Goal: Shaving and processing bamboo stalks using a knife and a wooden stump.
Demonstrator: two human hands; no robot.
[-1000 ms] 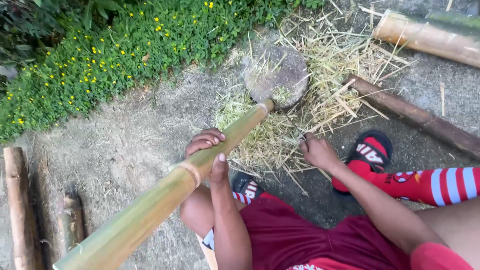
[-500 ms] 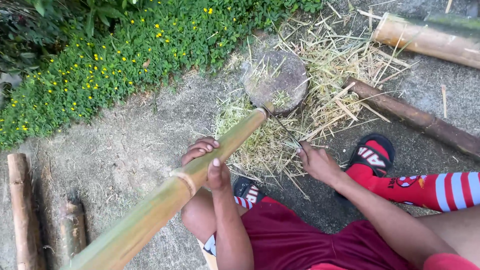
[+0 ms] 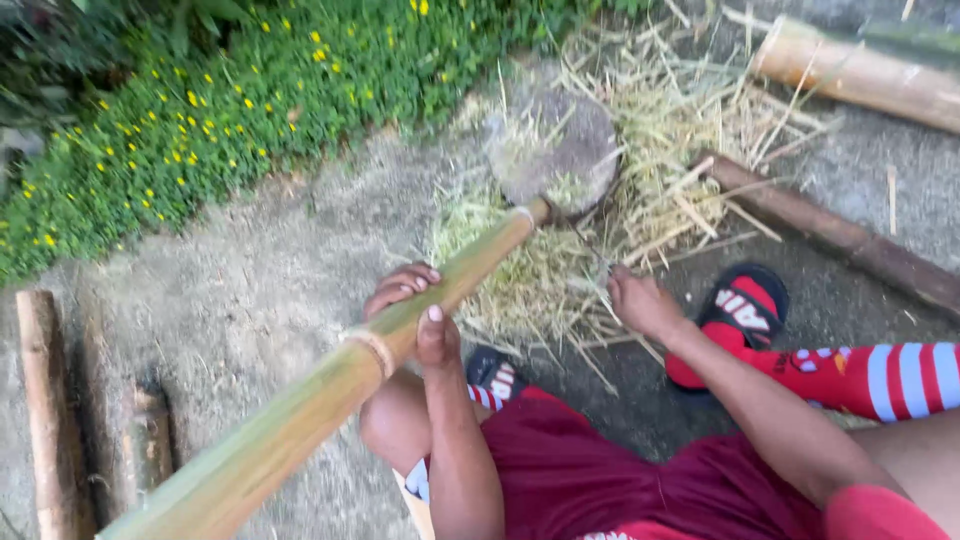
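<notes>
A long green-yellow bamboo pole [image 3: 340, 400] runs diagonally from the lower left toward the upper middle, its far tip resting against a round, flat-topped stump [image 3: 553, 148]. The left hand [image 3: 412, 318] is wrapped around the pole near a raised node ring, fingers curled over the top and thumb pressed along the near side. Just beyond that grip, the pole's tip lies among a heap of pale dry shavings and splinters [image 3: 560, 270].

To the right of the grip, the right hand [image 3: 640, 302] is closed low over the shavings; it seems to hold something thin and dark (too blurred to name).

Judging by the thick litter of slivers around the stump, a good deal of cutting or stripping has been done, while the pole itself looks whole and unsplit along its visible length.

Farther out: red shorts [image 3: 600, 480], a red-and-white striped sock with a black-and-red sandal [image 3: 745, 305], a second bamboo length [image 3: 860, 75], logs [image 3: 45, 400], and yellow-flowered greenery [image 3: 230, 90].
</notes>
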